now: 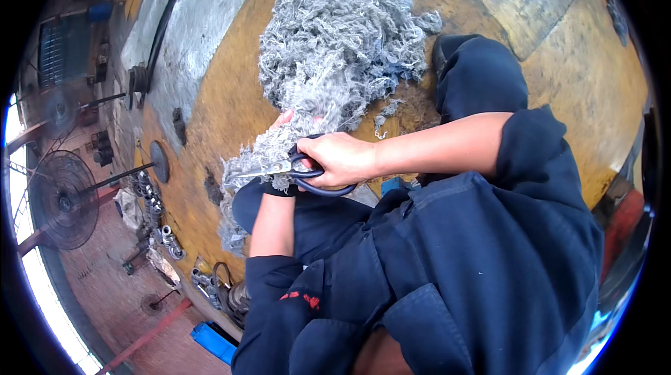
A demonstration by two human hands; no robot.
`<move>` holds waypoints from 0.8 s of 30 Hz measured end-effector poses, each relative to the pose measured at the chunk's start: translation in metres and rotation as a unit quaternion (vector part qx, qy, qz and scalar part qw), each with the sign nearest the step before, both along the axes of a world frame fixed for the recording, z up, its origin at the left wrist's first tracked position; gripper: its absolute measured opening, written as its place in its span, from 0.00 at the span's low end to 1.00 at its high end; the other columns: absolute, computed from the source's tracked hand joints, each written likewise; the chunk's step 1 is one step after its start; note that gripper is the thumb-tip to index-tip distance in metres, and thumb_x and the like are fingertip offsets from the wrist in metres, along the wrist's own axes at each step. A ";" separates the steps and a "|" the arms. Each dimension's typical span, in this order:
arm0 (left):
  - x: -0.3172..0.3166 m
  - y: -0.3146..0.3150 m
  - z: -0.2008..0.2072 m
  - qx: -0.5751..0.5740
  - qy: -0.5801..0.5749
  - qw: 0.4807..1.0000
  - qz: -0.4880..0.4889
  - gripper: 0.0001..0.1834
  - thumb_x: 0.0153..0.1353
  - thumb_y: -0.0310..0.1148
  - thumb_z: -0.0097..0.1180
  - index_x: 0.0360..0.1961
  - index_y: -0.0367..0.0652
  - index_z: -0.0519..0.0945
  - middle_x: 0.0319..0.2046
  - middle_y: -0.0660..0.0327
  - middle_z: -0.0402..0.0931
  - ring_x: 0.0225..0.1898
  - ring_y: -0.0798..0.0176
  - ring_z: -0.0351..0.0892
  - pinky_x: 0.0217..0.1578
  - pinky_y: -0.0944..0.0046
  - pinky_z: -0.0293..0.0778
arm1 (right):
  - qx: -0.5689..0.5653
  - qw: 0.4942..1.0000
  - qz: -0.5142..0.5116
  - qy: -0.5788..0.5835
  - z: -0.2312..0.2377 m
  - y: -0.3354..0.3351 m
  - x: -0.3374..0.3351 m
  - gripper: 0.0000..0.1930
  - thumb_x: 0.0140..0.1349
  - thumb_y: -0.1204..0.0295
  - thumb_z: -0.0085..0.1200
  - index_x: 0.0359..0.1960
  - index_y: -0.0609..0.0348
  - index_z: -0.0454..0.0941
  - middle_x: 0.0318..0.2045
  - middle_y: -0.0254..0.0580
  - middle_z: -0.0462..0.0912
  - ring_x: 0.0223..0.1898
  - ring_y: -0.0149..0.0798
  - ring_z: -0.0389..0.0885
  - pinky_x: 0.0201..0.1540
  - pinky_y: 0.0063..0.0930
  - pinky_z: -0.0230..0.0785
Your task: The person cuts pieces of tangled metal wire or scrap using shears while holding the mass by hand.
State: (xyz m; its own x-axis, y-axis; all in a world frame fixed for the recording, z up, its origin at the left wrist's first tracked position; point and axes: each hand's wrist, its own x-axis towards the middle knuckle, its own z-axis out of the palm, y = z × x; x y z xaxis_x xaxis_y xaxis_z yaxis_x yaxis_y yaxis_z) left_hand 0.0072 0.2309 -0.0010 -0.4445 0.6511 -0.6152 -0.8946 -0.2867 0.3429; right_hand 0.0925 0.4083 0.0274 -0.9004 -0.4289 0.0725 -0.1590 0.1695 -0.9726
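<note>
A large tangled heap of grey thread waste [335,32] lies in front of me, and a loose strand of it trails toward my lap. My right hand [342,157] is closed round the black looped handles of a pair of scissors [318,178]. The scissors' metal blades point left and lie against the trailing thread waste, slightly apart. My left hand [283,119] is under that strand, mostly covered by it; a few fingertips show at its far side, curled against the threads. A dark band circles my left wrist.
The heap rests on a worn yellow-brown surface [203,130] with grey metal sheeting [203,18] at the left. Round caged fans [66,200] stand farther left. Metal fittings [171,242] lie near the left edge, with a blue object [213,341] below. My bent knee [482,74] is at right.
</note>
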 end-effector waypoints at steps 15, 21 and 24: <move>-0.002 -0.051 -0.056 -0.074 -0.114 0.986 -0.093 0.34 0.63 0.56 0.48 0.60 0.40 0.68 0.53 0.54 0.75 0.51 0.53 0.76 0.51 0.49 0.73 | 0.134 0.921 -0.041 -0.362 -0.035 0.074 -0.061 0.40 0.40 0.28 0.56 0.20 0.61 0.79 0.16 0.36 0.76 0.19 0.32 0.75 0.25 0.28 0.70; -0.015 -0.047 -0.089 -0.105 -0.044 0.975 -0.189 0.26 0.67 0.45 0.45 0.59 0.35 0.68 0.52 0.49 0.74 0.54 0.51 0.74 0.55 0.51 0.70 | 0.228 0.898 0.080 -0.367 -0.074 0.052 -0.054 0.47 0.43 0.27 0.53 0.36 0.71 0.78 0.33 0.54 0.79 0.40 0.47 0.77 0.43 0.39 0.66; -0.025 -0.050 -0.082 -0.044 -0.033 0.962 -0.266 0.18 0.61 0.31 0.53 0.50 0.31 0.75 0.44 0.49 0.79 0.46 0.56 0.79 0.48 0.61 0.76 | 0.140 0.916 0.021 -0.375 -0.074 0.047 -0.071 0.45 0.45 0.27 0.51 0.35 0.69 0.79 0.22 0.41 0.74 0.26 0.35 0.73 0.29 0.29 0.63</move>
